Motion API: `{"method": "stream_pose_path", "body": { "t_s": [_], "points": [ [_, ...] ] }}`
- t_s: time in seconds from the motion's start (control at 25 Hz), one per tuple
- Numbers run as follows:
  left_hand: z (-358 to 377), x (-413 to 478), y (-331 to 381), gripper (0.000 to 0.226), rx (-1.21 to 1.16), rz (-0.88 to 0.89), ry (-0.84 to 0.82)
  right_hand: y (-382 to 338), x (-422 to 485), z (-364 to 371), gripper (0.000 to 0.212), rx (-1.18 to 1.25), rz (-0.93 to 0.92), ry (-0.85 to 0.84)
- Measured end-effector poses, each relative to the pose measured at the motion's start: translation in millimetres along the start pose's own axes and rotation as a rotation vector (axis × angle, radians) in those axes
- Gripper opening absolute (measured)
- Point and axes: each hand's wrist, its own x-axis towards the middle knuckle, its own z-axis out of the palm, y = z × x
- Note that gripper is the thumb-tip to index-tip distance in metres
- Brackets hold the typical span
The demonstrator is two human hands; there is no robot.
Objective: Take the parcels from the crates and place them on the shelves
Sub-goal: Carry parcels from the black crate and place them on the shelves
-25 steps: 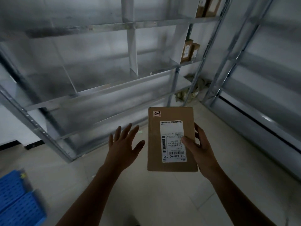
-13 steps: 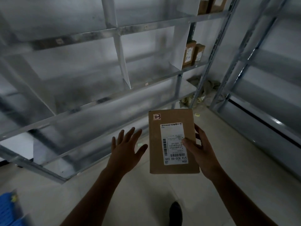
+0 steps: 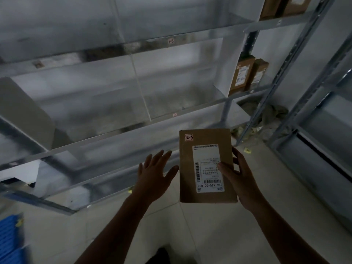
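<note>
A flat brown cardboard parcel (image 3: pixel 186 168) with a white shipping label and a small tag marked "2-3" is held up in front of me. My right hand (image 3: pixel 241 180) grips its right edge, thumb on the label. My left hand (image 3: pixel 154 174) hovers just left of the parcel with fingers spread, not touching it. The metal shelves (image 3: pixel 122 128) rise ahead and to the left, with small tags on their front rails. A blue crate (image 3: pixel 10 242) shows at the lower left edge.
Two brown parcels (image 3: pixel 247 75) stand upright on a shelf at the right, and more sit on the shelf above (image 3: pixel 285 6). Crumpled cloth (image 3: pixel 270 113) lies on the floor in the corner. A second rack (image 3: pixel 323 130) lines the right side. A dark shoe (image 3: pixel 160 254) is below.
The view has shifted closer to the shelves and slightly right. The parcel and both hands keep nearly the same pose. The blue crate has slid further toward the left edge.
</note>
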Motion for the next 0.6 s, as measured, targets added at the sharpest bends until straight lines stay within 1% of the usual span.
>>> {"method": "stream_pose_path", "body": {
  "t_s": [0.12,0.2,0.28,0.36,0.48,0.56,0.6],
  "points": [
    [8.9,37.3,-2.1,0.086,-0.181,-0.024,-0.021,8.2,48.3,1.2,0.086,0.007,0.028,-0.033],
    [18.0,68.3,-4.6,0.085,-0.361,-0.050,-0.053,10.9,86.5,6.3,0.084,-0.009,0.029,-0.042],
    [22.1,101.1,-4.3,0.085,-0.471,-0.030,-0.085,7.1,124.8,16.0,0.082,-0.024,0.029,-0.041],
    [19.8,132.8,-2.4,0.081,-0.692,0.008,-0.123,-4.1,162.1,28.6,0.081,-0.043,0.042,-0.037],
    [10.7,176.8,-1.0,0.075,-1.043,-0.018,-0.144,-24.2,211.6,45.2,0.082,-0.095,0.031,-0.052],
    [5.3,210.4,-5.5,0.080,-1.196,-0.048,-0.141,-32.6,247.9,56.5,0.079,-0.138,0.007,-0.097],
    [2.0,224.7,-7.6,0.082,-1.235,-0.049,-0.131,-37.2,263.5,61.6,0.077,-0.150,0.005,-0.120]
  ]
}}
